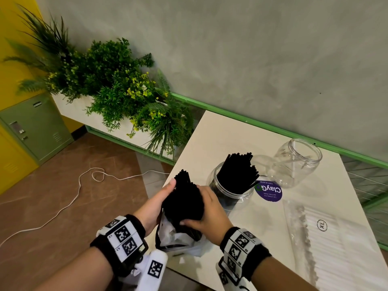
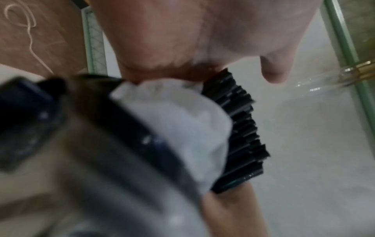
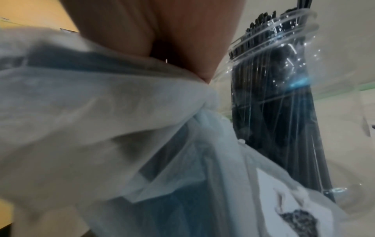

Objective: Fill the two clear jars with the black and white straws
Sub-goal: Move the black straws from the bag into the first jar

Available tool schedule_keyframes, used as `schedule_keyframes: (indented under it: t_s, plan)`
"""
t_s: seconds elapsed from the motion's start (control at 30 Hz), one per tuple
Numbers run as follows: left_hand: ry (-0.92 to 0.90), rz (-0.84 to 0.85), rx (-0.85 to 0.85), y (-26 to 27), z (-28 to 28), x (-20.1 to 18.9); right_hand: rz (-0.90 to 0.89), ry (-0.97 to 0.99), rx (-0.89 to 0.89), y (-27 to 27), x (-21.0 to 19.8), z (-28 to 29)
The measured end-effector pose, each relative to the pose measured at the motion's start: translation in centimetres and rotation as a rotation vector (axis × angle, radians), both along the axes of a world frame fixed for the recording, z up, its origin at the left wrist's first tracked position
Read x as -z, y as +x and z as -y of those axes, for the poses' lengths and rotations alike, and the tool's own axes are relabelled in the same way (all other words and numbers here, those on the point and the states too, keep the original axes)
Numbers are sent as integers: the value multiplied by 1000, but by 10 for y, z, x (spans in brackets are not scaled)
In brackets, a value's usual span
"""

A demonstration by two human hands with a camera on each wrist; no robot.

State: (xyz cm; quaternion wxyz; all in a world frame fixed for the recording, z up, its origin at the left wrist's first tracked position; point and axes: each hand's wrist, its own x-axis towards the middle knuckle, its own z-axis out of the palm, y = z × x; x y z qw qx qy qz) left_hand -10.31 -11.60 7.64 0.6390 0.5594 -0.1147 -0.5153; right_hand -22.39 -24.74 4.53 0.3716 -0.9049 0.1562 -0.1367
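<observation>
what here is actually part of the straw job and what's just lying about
Part of the job:
- black straws, gripped by left hand and right hand
- their plastic bag
- jar of black straws
- empty jar
- white straws pack

Lying about:
- purple sticker
- white cable
- plants

Both forearms bare, no sleeves. Left hand [image 1: 156, 203] & right hand [image 1: 206, 214] bare, no gloves or rings. Each wrist wears a black fabric wristband w/ a white rigid block carrying square black-on-white fiducial tags: left wrist band [image 1: 121, 236] lower centre-left of frame, right wrist band [image 1: 241, 250] lower centre-right. White tagged housing [image 1: 154, 269] hangs under left wrist, bottom centre; similar white part under right.
</observation>
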Motion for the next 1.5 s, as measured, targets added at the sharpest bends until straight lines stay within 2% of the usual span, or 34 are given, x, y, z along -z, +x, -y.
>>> schedule_keyframes:
  t_s: [0.33, 0.5, 0.63, 0.77, 0.97, 1.2, 1.4, 1.5]
  plan:
    - [42, 208, -88, 3, 2, 20, -10, -92, 45, 1, -5, 6]
    - [-25, 238, -59, 4, 2, 14, -95, -32, -44, -6, -11, 11]
    - [-50, 332, 12, -1, 5, 9, -102, -34, -4, -3, -13, 13]
    - [-76, 405, -11, -1, 10, 1, -25, -29, 39, 4, -17, 5]
    - [-48, 462, 2, 0, 11, -6, 64, 138, 119, 0, -9, 10]
    - [-10, 488, -1, 0, 13, -4, 120, 307, 89, -16, -14, 15]
    - [32, 493, 8, 2, 15, -1, 255, 285, 249, -23, -5, 13]
    - [37, 503, 26, 2, 14, -1, 322, 255, 264, -23, -11, 7]
